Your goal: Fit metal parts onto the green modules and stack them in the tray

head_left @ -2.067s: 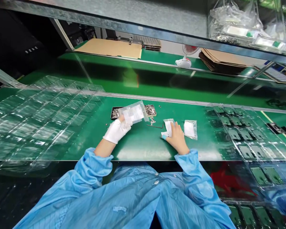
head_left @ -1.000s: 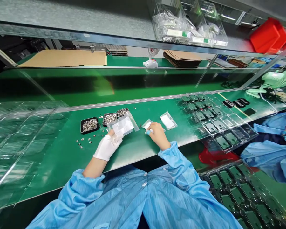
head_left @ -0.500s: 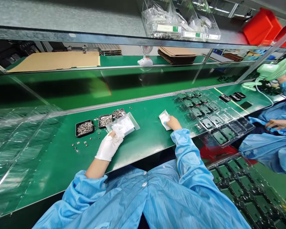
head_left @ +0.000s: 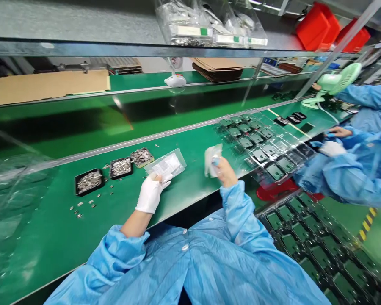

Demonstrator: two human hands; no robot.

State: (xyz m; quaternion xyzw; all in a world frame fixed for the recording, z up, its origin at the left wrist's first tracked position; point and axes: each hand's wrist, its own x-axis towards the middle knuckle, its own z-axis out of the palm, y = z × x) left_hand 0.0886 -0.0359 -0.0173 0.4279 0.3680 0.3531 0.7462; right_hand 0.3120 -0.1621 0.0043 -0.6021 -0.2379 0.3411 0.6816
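My left hand (head_left: 150, 195), in a white glove with bare fingertips, grips the near edge of a clear plastic bag (head_left: 171, 163) with white content, held over the green bench. My right hand (head_left: 227, 173) pinches a small whitish plastic bag (head_left: 210, 159), slightly blurred; something blue shows at the fingertips. To the left of the gloved hand stand a black tray (head_left: 77, 186), a second black tray (head_left: 111, 173) and a third tray (head_left: 150, 160), each heaped with small metal parts. Several loose metal parts (head_left: 79, 215) lie scattered before them.
Clear blister trays (head_left: 257, 140) with green boards stand on the bench at right. Lower right, another stack of trays (head_left: 324, 241) holds boards. A light-green fan (head_left: 332, 82) and co-workers in blue sleeves (head_left: 362, 163) are beyond. A metal shelf edge (head_left: 114, 50) runs overhead.
The view has turned right, shifting the scene leftward. My right hand has raised and tilted its small bag more upright. My left hand keeps hold of the larger bag.
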